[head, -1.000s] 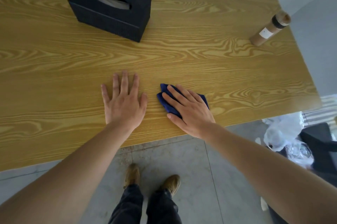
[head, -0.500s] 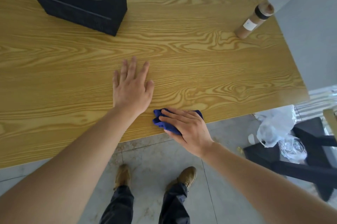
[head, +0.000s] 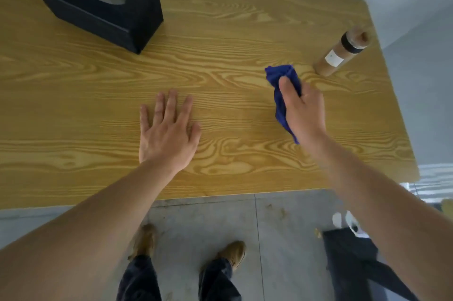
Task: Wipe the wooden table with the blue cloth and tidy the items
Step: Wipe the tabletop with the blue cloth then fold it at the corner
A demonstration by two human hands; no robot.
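cloth (head: 282, 85) bunched in right hand (head: 304, 114) near bottle (head: 340, 55) | left hand (head: 166, 134) flat, released | table (head: 220, 31) middle bare

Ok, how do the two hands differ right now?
The left hand lies flat and open, fingers spread, palm on the wooden table; the right hand is closed in a grip on the bunched blue cloth. The left holds nothing. The right reaches farther, near the brown bottle. Both are bare.

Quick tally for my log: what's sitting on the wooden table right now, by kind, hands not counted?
Tissue boxes: 1, black tissue box
Bottles: 1, brown bottle
Cloths: 1, blue cloth, gripped in the right hand
Total: 3
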